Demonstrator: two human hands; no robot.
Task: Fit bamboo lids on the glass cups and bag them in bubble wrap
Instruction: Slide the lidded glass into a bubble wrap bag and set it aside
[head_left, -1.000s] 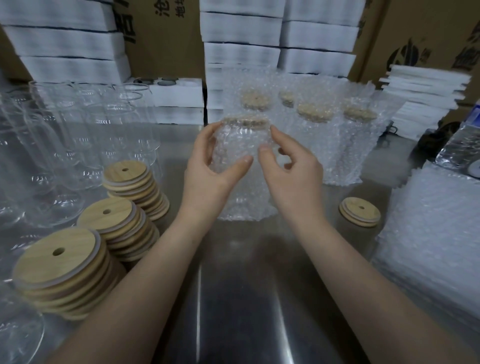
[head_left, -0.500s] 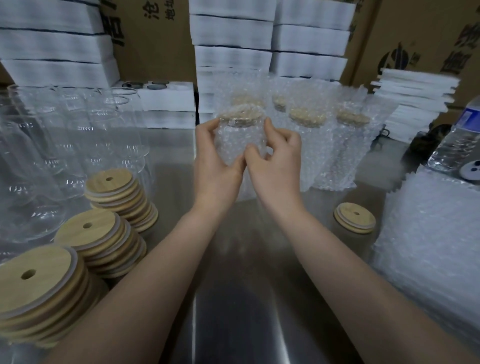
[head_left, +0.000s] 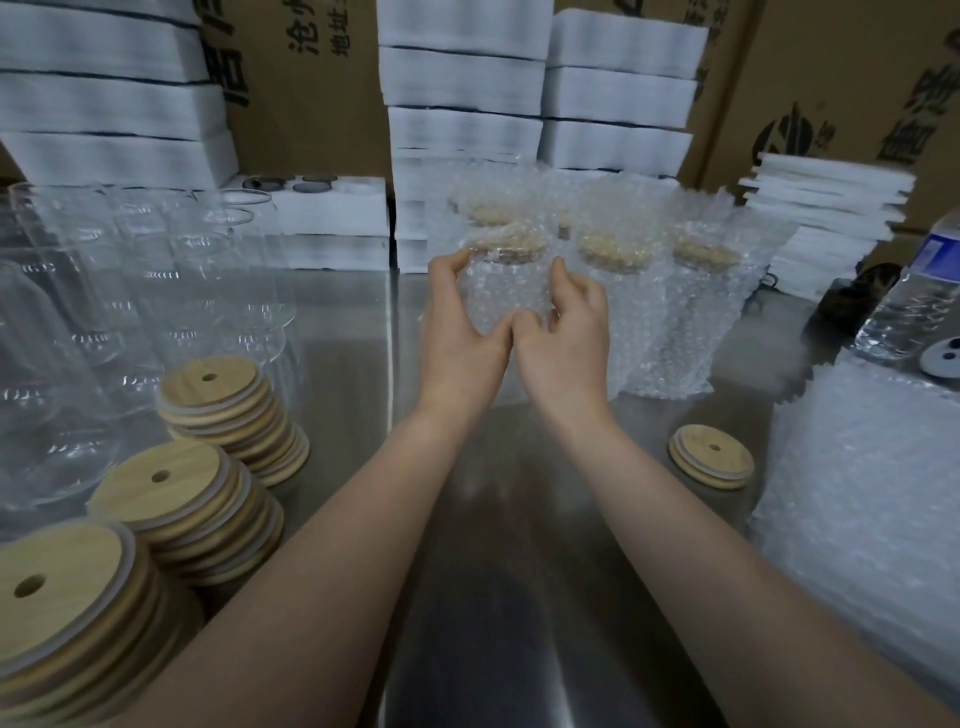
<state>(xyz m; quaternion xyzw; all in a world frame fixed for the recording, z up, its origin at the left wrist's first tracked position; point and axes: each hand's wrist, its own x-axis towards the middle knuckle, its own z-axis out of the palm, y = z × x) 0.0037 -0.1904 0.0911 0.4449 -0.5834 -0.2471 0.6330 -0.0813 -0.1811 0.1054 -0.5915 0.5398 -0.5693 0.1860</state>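
Cradling the bagged cup (head_left: 506, 291) between them above the bench (head_left: 519, 597), left hand (head_left: 457, 332) and right hand (head_left: 566, 332) curl fingers round its bubble wrap, probably to stand it beside the wrapped cups (head_left: 649, 291) just beyond.

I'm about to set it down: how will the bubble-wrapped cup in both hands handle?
The bubble-wrapped cup is probably rigid, fragile glass. The wrap likely cushions the left hand and right hand, yet may slip on the glass. It should stand: the bagged cups behind stand upright on the table.
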